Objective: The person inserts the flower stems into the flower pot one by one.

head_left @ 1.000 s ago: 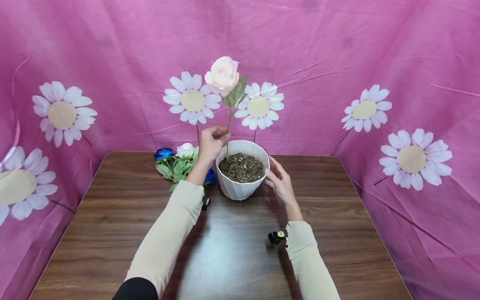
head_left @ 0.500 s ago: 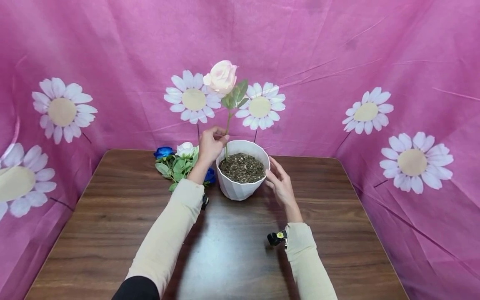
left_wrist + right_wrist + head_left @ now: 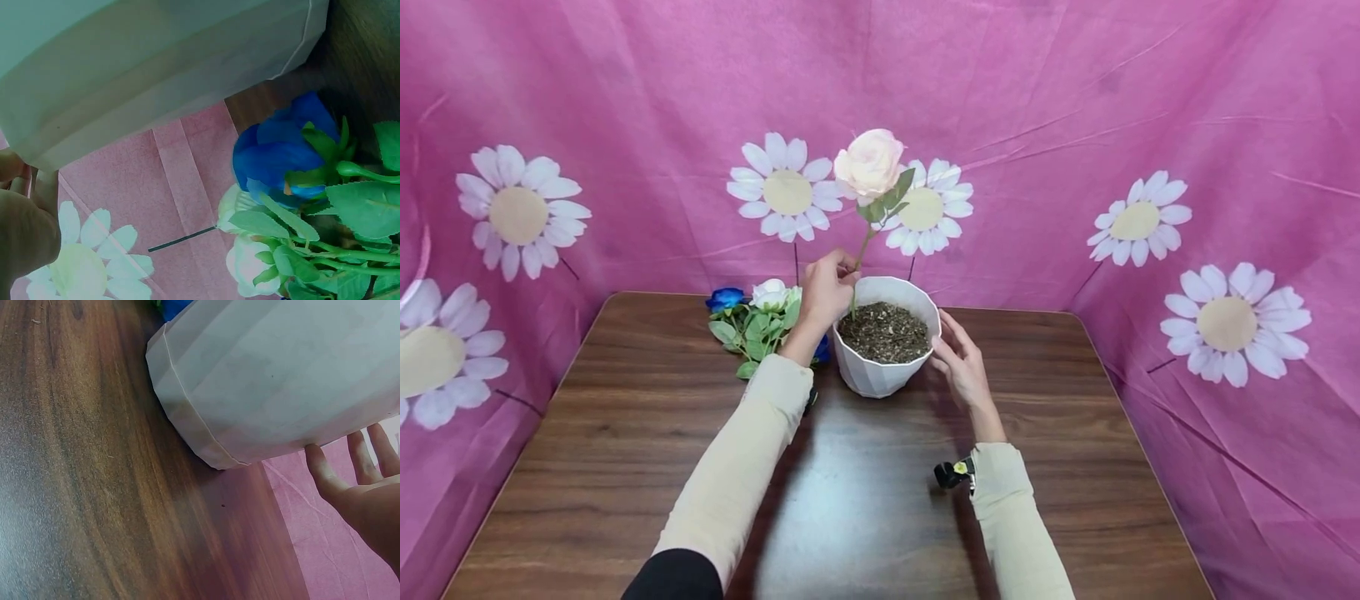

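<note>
My left grip (image 3: 827,287) pinches the pink rose (image 3: 869,167), its stem (image 3: 865,243) reaching the soil (image 3: 886,335) at the left inside the white pot (image 3: 877,380); my right grip (image 3: 964,367), loosely spread, touches the pot's right side.

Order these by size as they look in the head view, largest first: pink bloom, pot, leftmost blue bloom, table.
1. Table
2. Pot
3. Pink bloom
4. Leftmost blue bloom
</note>
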Demonstrator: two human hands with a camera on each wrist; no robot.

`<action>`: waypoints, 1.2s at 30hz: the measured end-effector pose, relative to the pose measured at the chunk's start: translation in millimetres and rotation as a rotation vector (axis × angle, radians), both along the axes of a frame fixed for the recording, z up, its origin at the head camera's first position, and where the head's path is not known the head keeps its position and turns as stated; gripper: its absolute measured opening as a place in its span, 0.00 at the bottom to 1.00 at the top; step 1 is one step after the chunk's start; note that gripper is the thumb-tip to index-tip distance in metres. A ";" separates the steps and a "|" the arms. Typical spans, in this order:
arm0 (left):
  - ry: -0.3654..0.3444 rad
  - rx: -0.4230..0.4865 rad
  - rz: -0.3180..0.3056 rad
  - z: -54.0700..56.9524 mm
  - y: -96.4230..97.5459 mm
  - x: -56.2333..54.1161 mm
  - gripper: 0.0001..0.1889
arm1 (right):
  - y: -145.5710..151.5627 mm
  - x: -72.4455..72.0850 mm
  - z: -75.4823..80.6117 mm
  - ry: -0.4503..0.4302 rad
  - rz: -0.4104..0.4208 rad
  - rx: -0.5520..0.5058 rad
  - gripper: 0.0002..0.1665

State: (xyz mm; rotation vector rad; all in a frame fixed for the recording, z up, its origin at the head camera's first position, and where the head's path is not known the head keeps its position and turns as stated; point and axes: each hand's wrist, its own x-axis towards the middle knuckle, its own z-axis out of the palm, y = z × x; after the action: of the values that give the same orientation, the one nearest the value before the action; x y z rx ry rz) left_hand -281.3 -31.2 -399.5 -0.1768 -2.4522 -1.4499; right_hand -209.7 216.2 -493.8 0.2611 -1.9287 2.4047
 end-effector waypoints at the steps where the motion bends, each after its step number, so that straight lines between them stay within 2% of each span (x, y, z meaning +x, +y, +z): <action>1: 0.004 -0.015 0.002 -1.1 0.4 -0.6 0.02 | 1.6 -1.1 -2.5 0.010 0.006 -0.006 0.38; 5: 0.008 -0.031 0.012 -4.6 1.1 -2.5 0.02 | 6.0 -4.5 -8.8 0.020 0.025 -0.032 0.38; 11: -0.001 -0.004 0.017 -5.1 -0.1 -2.1 0.03 | -0.3 2.0 4.0 -0.011 -0.001 -0.022 0.37; 17: 0.030 0.048 0.009 -9.9 -6.6 -0.9 0.09 | -6.3 6.8 15.8 -0.075 -0.032 -0.020 0.34; 22: 0.044 0.193 0.000 -15.6 -21.6 2.3 0.18 | -7.0 6.3 16.4 -0.095 -0.037 -0.017 0.33; 26: 0.039 0.268 -0.001 -17.2 -36.5 8.3 0.17 | -7.9 7.0 17.4 -0.080 -0.043 -0.016 0.33; 30: -0.021 0.318 -0.007 -21.3 -50.9 14.0 0.16 | -7.5 7.8 16.9 -0.065 -0.046 -0.013 0.34; 36: -0.106 0.534 0.011 -30.7 -74.9 21.4 0.18 | -6.5 7.0 11.1 -0.031 -0.034 -0.013 0.36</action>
State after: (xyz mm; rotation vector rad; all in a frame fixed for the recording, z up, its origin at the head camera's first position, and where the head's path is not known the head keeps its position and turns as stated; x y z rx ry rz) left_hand -259.8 -106.1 -430.2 0.0278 -2.0374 -2.0865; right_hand -202.7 209.7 -482.7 0.1901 -1.9128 2.4131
